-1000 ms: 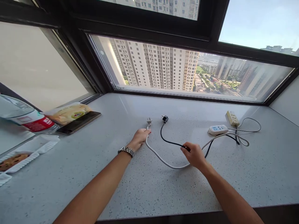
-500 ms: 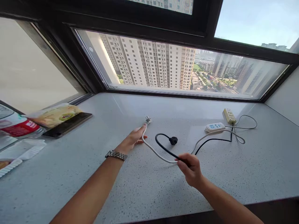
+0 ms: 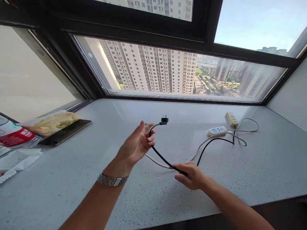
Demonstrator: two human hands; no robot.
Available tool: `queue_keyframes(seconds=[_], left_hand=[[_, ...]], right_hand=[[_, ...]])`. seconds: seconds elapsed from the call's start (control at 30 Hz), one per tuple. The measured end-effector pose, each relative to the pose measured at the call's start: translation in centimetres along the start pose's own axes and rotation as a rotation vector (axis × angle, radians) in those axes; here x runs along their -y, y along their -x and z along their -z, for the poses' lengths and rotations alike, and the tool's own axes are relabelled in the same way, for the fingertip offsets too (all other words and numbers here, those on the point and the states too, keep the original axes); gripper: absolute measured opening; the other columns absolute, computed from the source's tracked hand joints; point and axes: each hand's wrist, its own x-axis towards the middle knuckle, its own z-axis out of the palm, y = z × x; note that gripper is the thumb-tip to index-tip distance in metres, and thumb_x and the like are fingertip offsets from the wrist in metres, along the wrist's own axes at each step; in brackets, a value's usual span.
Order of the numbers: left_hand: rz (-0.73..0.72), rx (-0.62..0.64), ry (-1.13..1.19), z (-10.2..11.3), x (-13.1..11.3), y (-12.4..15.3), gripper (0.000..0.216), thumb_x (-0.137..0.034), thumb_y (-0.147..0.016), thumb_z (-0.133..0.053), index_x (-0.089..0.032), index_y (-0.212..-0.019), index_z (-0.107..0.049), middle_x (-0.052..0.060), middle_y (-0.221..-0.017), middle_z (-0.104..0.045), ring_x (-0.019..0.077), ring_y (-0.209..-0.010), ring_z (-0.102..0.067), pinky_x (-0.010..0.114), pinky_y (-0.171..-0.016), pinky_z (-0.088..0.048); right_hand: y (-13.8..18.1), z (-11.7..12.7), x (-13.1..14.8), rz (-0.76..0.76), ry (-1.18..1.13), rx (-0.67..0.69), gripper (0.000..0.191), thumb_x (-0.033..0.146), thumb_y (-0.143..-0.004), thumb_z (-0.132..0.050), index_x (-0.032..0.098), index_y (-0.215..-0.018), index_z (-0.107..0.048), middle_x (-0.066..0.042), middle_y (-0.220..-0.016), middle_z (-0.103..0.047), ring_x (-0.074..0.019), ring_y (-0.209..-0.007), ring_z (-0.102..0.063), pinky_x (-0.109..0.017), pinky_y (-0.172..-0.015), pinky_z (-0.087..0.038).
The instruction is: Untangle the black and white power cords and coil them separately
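My left hand (image 3: 137, 143), with a metal watch on the wrist, is raised, fingers curled around the black power cord (image 3: 165, 159) a little below its plug. That black plug (image 3: 164, 120) sticks up beyond the fingertips, prongs pointing toward the window. The white power cord (image 3: 157, 162) runs behind my left hand, which hides most of its plug end. My right hand (image 3: 192, 175) is closed on the black cord farther down; the white cord passes at its fingertips, and whether it is gripped too cannot be told. Both cords lead right toward a white power strip (image 3: 217, 130) and a yellowish power strip (image 3: 232, 119).
On the left of the speckled white sill (image 3: 153, 204) are a dark phone (image 3: 64, 132), a yellow packet (image 3: 56, 123), a red-labelled bottle (image 3: 18, 136) and a white tray (image 3: 22, 159). A dark-framed window (image 3: 153, 99) borders the back.
My left hand has left the white plug's end, risen, and taken hold of the black cord. The black plug is now lifted off the sill. My right hand keeps its grip.
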Motion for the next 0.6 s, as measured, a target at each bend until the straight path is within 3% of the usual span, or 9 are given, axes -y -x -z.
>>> queue_keyframes(seconds=[0.1,0.17,0.23,0.3,0.37,0.47,0.53,0.6], left_hand=[[-0.214,-0.196,0.068,3.2,-0.5,1.9,0.004,-0.027,-0.079,-0.065,-0.023,-0.078,-0.065,-0.003,-0.062,-0.056,0.0071,-0.044,-0.044,0.016,-0.037,-0.041],[-0.376,-0.372,0.025,5.9,0.2,3.7,0.01,-0.02,-0.067,-0.069,-0.027,-0.073,-0.066,-0.005,-0.057,-0.055,0.0092,-0.047,-0.048,0.017,-0.038,-0.044],[-0.381,-0.505,-0.087,8.4,1.5,5.5,0.013,-0.024,-0.061,-0.071,-0.031,-0.071,-0.068,-0.005,-0.055,-0.057,0.0131,-0.05,-0.053,0.021,-0.043,-0.051],[-0.29,-0.564,-0.25,10.5,2.8,6.9,0.009,-0.034,-0.059,-0.069,-0.032,-0.068,-0.069,-0.003,-0.061,-0.064,0.0198,-0.059,-0.062,0.027,-0.047,-0.055],[-0.212,-0.6,-0.406,12.1,3.8,7.8,0.015,-0.043,-0.06,-0.067,-0.03,-0.069,-0.069,0.001,-0.068,-0.069,0.0259,-0.07,-0.067,0.032,-0.05,-0.057],[-0.118,-0.594,-0.718,13.5,4.4,7.9,0.031,-0.053,-0.062,-0.064,-0.024,-0.071,-0.068,0.006,-0.071,-0.07,0.0266,-0.069,-0.066,0.032,-0.048,-0.053],[-0.031,-0.514,-0.975,14.0,4.5,7.5,0.04,-0.059,-0.066,-0.059,-0.02,-0.064,-0.065,0.008,-0.064,-0.067,0.0233,-0.057,-0.061,0.03,-0.046,-0.047],[0.044,-0.393,-1.169,13.8,4.8,6.8,0.049,-0.065,-0.069,-0.052,-0.019,-0.055,-0.059,0.007,-0.056,-0.063,0.0206,-0.049,-0.057,0.03,-0.048,-0.044]], right_hand=[[0.9,0.1,0.5,-0.007,0.013,0.02,0.05,0.047,-0.099,-0.027,0.017,-0.102,-0.067,-0.003,-0.061,-0.054,-0.0139,-0.049,-0.046,-0.025,-0.05,-0.036],[1.6,-0.5,1.0,-0.01,0.067,0.054,0.052,0.044,-0.1,-0.026,0.017,-0.093,-0.07,-0.003,-0.059,-0.055,-0.0148,-0.051,-0.049,-0.026,-0.051,-0.037],[2.2,-1.0,1.4,-0.028,0.133,0.054,0.047,0.041,-0.1,-0.031,0.017,-0.089,-0.07,-0.005,-0.061,-0.058,-0.0151,-0.052,-0.052,-0.026,-0.05,-0.038],[2.4,-0.3,1.7,-0.065,0.215,-0.042,0.037,0.038,-0.098,-0.039,0.017,-0.093,-0.07,-0.007,-0.07,-0.063,-0.0157,-0.058,-0.056,-0.026,-0.053,-0.042],[2.3,2.3,1.5,-0.115,0.367,-0.207,0.028,0.034,-0.095,-0.045,0.019,-0.098,-0.068,-0.01,-0.084,-0.066,-0.019,-0.073,-0.061,-0.028,-0.062,-0.048],[1.5,9.1,-0.1,-0.305,0.793,-0.335,0.029,0.032,-0.09,-0.052,0.019,-0.113,-0.063,-0.015,-0.118,-0.06,-0.0315,-0.114,-0.052,-0.046,-0.09,-0.046],[0.7,14.1,-1.9,-0.574,1.031,-0.193,0.048,0.03,-0.082,-0.06,0.017,-0.129,-0.054,-0.016,-0.14,-0.045,-0.037,-0.131,-0.035,-0.054,-0.101,-0.037],[0.1,18.3,-4.0,-0.842,1.139,0.041,0.065,0.028,-0.077,-0.065,0.016,-0.138,-0.046,-0.017,-0.148,-0.036,-0.0384,-0.136,-0.027,-0.055,-0.104,-0.033]])
